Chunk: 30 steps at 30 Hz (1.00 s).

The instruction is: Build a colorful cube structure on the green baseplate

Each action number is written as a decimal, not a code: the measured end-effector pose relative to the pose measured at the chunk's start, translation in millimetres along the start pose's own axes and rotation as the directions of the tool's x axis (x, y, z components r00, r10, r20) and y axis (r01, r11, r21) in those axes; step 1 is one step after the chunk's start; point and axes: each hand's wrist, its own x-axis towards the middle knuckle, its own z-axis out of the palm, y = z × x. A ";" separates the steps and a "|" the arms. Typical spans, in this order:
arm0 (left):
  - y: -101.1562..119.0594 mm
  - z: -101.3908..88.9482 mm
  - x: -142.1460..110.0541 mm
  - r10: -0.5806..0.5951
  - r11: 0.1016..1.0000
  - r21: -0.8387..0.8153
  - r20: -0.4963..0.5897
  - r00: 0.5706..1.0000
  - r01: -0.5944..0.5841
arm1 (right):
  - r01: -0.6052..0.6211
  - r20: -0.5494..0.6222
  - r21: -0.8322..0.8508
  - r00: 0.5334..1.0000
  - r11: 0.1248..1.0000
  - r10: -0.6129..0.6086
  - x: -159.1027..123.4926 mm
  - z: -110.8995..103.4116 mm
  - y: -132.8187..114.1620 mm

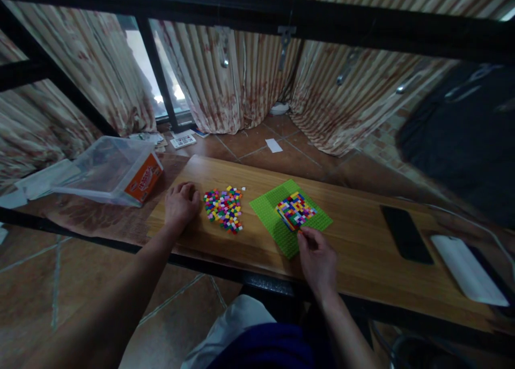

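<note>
A green studded baseplate (267,219) lies on the wooden board, and on it stands a low block of many-coloured building bricks (296,211). My right hand (318,259) is at the near edge of that block, thumb and forefinger pinched on a small orange-looking brick (300,231), mostly hidden by the fingertips. Left of the baseplate, loose small bricks (223,209) are spread in a heap of mixed colours. My left hand (182,204) rests on the board just left of this heap, fingers loosely bent and thumb apart, with nothing visible in it.
A clear plastic tub (108,170) with an orange label lies tilted at the left end. Toward the right of the wooden board (354,240) are a dark phone-like slab (406,234) and a white oblong object (469,270). A black metal bar (257,9) crosses above.
</note>
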 end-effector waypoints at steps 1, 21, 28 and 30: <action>0.2 -0.3 0.1 -0.001 1.000 0.000 0.000 1.000 0.001 | -0.004 -0.013 -0.018 1.000 1.000 0.003 3.3 0.4 -1.3; -0.8 0.6 1.1 -0.014 1.000 0.023 0.004 1.000 0.014 | 0.142 -0.019 -0.044 0.990 0.989 -0.143 17.2 9.2 1.2; -0.5 -0.1 0.8 -0.008 1.000 0.016 0.008 1.000 0.008 | 0.205 -0.029 -0.026 0.978 0.978 -0.206 18.6 9.3 1.8; -0.1 -0.5 0.7 -0.007 1.000 0.019 0.012 1.000 0.006 | 0.202 -0.036 -0.017 0.979 0.979 -0.202 18.4 10.1 2.1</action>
